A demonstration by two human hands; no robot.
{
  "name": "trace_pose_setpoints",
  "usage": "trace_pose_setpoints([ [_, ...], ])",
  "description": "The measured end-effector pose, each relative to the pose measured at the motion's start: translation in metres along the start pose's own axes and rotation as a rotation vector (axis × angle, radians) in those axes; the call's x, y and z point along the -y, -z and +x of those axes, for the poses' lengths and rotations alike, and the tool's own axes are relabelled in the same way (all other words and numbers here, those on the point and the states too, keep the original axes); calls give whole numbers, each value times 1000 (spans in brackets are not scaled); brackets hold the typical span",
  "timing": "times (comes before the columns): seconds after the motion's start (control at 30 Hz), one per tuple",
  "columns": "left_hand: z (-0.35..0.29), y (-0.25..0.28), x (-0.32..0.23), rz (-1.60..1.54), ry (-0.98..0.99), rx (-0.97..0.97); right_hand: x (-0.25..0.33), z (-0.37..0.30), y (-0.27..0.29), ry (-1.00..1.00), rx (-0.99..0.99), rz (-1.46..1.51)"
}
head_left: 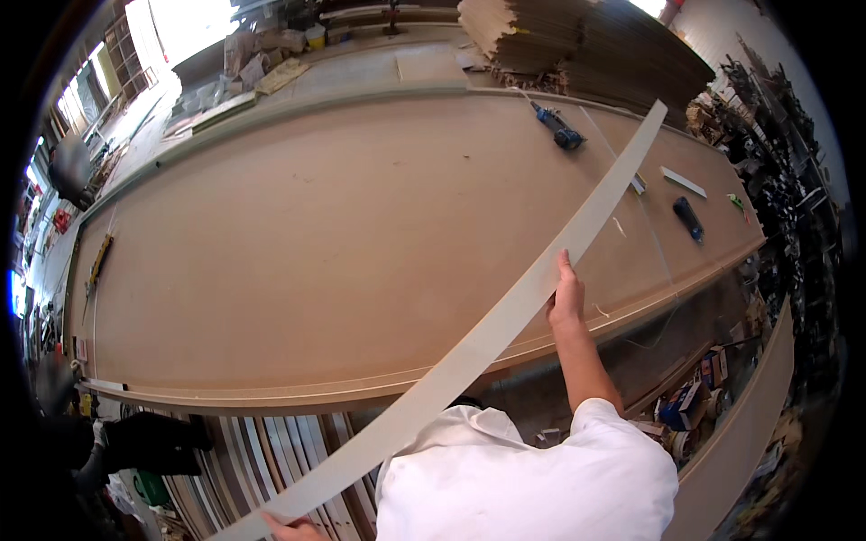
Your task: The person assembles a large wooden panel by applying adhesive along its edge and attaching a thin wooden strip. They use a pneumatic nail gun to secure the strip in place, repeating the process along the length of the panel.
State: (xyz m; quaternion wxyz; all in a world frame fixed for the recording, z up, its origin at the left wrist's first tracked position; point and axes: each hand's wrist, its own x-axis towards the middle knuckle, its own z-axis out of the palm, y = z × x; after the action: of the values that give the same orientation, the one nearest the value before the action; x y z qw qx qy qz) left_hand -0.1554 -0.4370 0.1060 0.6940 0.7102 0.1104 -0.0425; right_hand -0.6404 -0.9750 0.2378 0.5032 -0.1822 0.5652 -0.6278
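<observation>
A long, thin, pale board strip point(469, 347) slants across my front, from the lower left up over the far right of the worktable. My right hand point(566, 296) is closed on its edge near the middle, thumb laid along the top face. Down at the lower left, my left hand point(296, 528) grips the strip near its near end, partly cut off by the picture's edge. Beneath the strip lies a large brown panel point(298, 234) with a raised rim, covering the table. A blue power tool point(559, 128) rests on the panel beyond the strip.
On the panel's right lie a dark blue tool point(687, 220), a short white offcut point(684, 181) and a green cutter point(738, 206). A yellow-handled saw point(99, 261) is at its left. Stacked sheets point(586, 45) stand behind. A person in dark clothes point(149, 442) is at lower left.
</observation>
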Motion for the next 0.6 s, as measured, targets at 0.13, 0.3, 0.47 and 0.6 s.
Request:
trace_pose_setpoints([
  [0.13,10,28,-110,-124,67,-293,-31,60,19,-149,82,-150],
  [0.3,9,-83,-189,-299,171,198,-28,122,49,-113,58,76],
  [0.47,-27,-226,-176,-486,401,625,8,212,60,-44,95,323],
  [0.6,-108,-335,-161,-377,549,795,12,103,38,241,-76,-230],
])
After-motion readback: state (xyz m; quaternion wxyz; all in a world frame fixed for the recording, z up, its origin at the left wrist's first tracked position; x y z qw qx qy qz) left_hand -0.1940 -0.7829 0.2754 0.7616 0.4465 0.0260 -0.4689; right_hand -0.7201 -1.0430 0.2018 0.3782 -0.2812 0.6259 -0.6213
